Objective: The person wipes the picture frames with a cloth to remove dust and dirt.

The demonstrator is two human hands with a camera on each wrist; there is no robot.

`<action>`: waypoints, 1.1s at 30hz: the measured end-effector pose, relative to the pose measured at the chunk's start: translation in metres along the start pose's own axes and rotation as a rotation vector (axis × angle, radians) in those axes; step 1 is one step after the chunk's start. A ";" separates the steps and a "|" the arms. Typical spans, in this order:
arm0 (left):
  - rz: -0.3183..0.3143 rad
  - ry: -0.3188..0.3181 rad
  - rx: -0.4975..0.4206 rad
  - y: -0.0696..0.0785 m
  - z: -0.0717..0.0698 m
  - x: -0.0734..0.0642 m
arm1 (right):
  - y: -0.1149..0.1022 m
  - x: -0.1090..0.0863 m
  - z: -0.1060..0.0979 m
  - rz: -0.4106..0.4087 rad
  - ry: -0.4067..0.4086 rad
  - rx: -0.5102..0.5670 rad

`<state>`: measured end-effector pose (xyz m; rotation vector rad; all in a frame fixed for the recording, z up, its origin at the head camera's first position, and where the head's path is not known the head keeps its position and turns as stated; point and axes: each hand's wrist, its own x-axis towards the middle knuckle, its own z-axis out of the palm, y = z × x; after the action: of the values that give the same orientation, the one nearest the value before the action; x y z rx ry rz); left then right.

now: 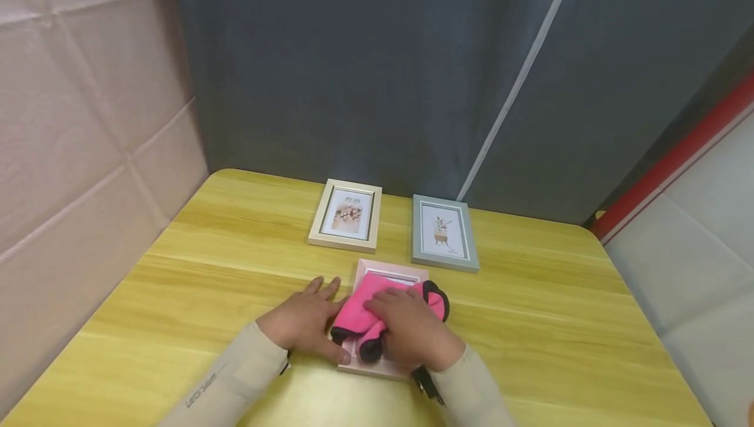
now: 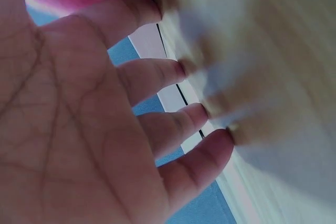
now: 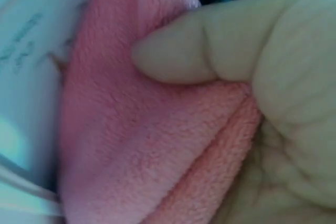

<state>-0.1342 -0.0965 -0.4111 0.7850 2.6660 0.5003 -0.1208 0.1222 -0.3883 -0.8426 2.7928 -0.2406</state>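
Observation:
A pink picture frame [image 1: 368, 267] lies flat near the front middle of the table, largely covered by a bright pink cloth [image 1: 356, 309] with black edging. My right hand [image 1: 415, 330] grips the bunched cloth on top of the frame. In the right wrist view the thumb [image 3: 178, 51] presses into the folds of the fluffy cloth [image 3: 115, 124], and some printed writing shows beside it. At the frame's left side rests my left hand [image 1: 309, 322], fingers spread. The left wrist view shows its palm [image 2: 79, 119] and extended fingers, with no object gripped.
Behind the pink frame lie a cream-gold picture frame [image 1: 315, 230] on the left and a grey-blue picture frame [image 1: 417, 237] on the right. The yellow wood-grain table [image 1: 194, 283] meets a dark grey curtain [image 1: 353, 73] at the back. Pale pink sheeting [image 1: 88, 119] hangs at left.

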 end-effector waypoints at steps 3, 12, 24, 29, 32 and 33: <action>-0.009 0.006 -0.012 0.000 0.000 -0.001 | 0.004 0.004 0.002 0.035 -0.014 0.015; -0.023 0.009 -0.011 0.000 0.001 -0.002 | 0.017 0.011 0.007 0.014 0.039 0.112; 0.030 0.010 0.004 -0.011 -0.002 0.007 | 0.024 -0.009 -0.019 -0.150 0.041 0.303; 0.054 0.175 -0.080 -0.018 0.000 0.017 | 0.008 -0.015 -0.025 -0.198 -0.038 0.292; 0.013 0.231 -0.158 -0.016 0.002 0.022 | -0.003 -0.018 -0.024 -0.237 -0.044 0.235; 0.000 0.237 -0.170 -0.015 0.002 0.023 | -0.006 -0.019 -0.023 -0.245 -0.045 0.222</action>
<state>-0.1585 -0.0948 -0.4240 0.7146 2.7873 0.8568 -0.1081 0.1300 -0.3621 -1.1156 2.5560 -0.5524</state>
